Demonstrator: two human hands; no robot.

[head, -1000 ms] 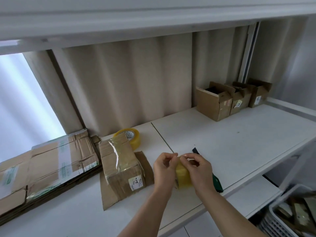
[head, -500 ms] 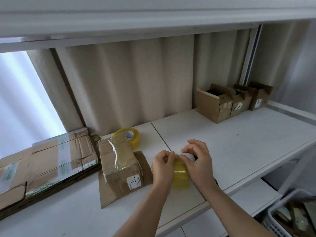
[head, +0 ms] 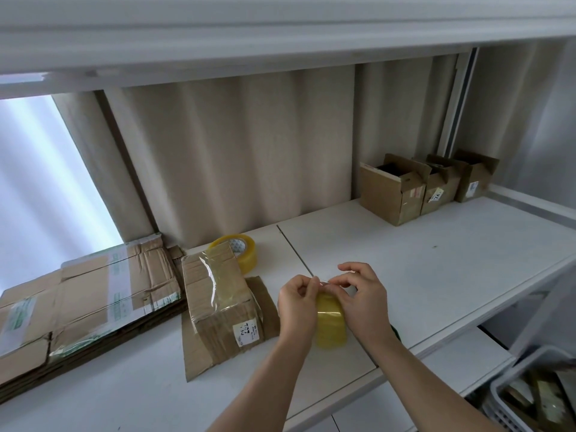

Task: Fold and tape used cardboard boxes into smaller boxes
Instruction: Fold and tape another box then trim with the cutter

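A yellow tape roll (head: 331,325) stands on edge between my two hands above the white shelf (head: 436,260). My left hand (head: 296,307) curls round its left side, fingertips at the top of the roll. My right hand (head: 363,302) covers its right side and pinches at the tape's top edge. Left of them lies a small taped cardboard box (head: 218,300) with a white label, resting on a flat cardboard piece (head: 202,360). A second yellow tape roll (head: 240,251) lies flat behind the box.
A stack of flattened cardboard boxes (head: 78,300) fills the shelf's left end. Three small open-topped boxes (head: 392,194) stand at the back right. A dark green tool (head: 396,333) peeks out under my right wrist. A white basket (head: 530,397) sits below right.
Both hands stayed on the roll and shifted slightly; my right fingers, lifted off half a second ago, have come back down to pinch at the roll's top.
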